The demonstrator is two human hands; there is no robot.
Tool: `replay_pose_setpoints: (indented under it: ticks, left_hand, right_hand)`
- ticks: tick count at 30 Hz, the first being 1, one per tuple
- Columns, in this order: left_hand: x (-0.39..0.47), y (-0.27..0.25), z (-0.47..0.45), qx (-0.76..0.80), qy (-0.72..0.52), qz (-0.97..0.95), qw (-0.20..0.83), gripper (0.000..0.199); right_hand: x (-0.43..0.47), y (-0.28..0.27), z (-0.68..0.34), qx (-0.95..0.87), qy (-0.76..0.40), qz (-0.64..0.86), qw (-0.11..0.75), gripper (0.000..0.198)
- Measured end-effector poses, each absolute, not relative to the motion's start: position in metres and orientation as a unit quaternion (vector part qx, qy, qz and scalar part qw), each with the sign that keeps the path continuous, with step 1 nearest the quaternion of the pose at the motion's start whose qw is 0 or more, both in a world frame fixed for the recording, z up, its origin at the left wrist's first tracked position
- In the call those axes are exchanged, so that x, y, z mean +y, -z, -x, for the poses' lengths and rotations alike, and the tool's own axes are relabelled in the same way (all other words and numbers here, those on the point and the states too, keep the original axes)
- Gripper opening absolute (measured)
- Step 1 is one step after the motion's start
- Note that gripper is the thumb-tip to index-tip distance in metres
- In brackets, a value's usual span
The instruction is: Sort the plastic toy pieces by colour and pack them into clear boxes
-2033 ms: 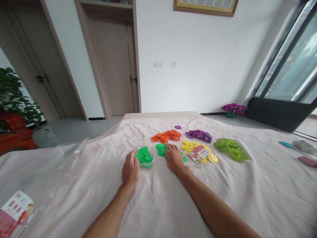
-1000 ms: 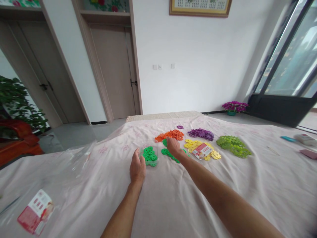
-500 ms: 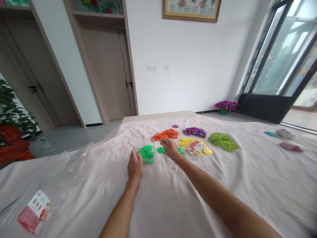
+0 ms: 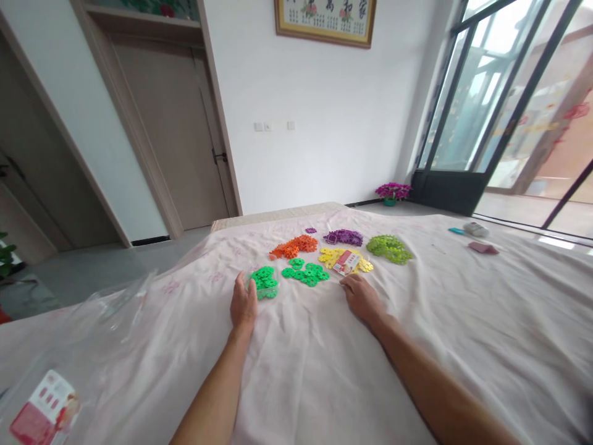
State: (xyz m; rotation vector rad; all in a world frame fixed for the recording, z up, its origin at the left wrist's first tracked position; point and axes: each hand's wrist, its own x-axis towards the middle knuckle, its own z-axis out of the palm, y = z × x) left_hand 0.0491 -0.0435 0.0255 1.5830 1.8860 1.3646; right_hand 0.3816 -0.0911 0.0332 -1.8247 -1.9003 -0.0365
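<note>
My left hand (image 4: pixel 243 301) is wrapped round the left side of a small clear plastic box (image 4: pixel 267 293) filled with green flower-shaped plastic pieces (image 4: pixel 263 277). To its right, more green pieces (image 4: pixel 307 274) lie loose on the cloth. My right hand (image 4: pixel 364 298) has its fingers curled together at the near edge of a clear plastic lid with a red and white label (image 4: pixel 346 263). That lid rests on a pile of yellow pieces (image 4: pixel 328 256); the fingertips are partly hidden.
Behind lie piles of orange (image 4: pixel 296 246), purple (image 4: pixel 343 237) and light green pieces (image 4: pixel 389 248). A single purple piece (image 4: pixel 311 230) sits apart. Clear plastic packaging with a label (image 4: pixel 46 408) is at near left. A pinkish cloth (image 4: pixel 483 248) lies far right on the wrinkled tablecloth (image 4: pixel 296 371).
My right hand has moved right and nearer, from over the loose green pieces to the labelled lid. My left hand stays at the box. The view has turned rightward.
</note>
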Motion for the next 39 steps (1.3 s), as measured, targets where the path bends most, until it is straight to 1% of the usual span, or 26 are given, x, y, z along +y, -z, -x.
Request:
replay_pose_setpoints:
  ticks: [3, 11, 22, 39]
  left_hand:
    - [-0.043, -0.025, -0.049, 0.661, -0.475, -0.554, 0.173, 0.053]
    - [-0.044, -0.027, -0.051, 0.678, -0.453, -0.542, 0.201, 0.056]
    - [-0.043, -0.021, -0.05, 0.662, -0.463, -0.554, 0.202, 0.057]
    - [-0.043, -0.021, -0.051, 0.666, -0.461, -0.551, 0.2, 0.059]
  right_hand:
    - [-0.093, -0.033, -0.379, -0.702, 0.022, 0.671, 0.239, 0.029]
    - [-0.089, -0.03, -0.383, -0.7, 0.052, 0.671, 0.241, 0.022]
    - [-0.08, -0.026, -0.384, -0.681, 0.058, 0.69, 0.237, 0.022]
    - [-0.08, -0.027, -0.385, -0.691, 0.066, 0.673, 0.256, 0.022]
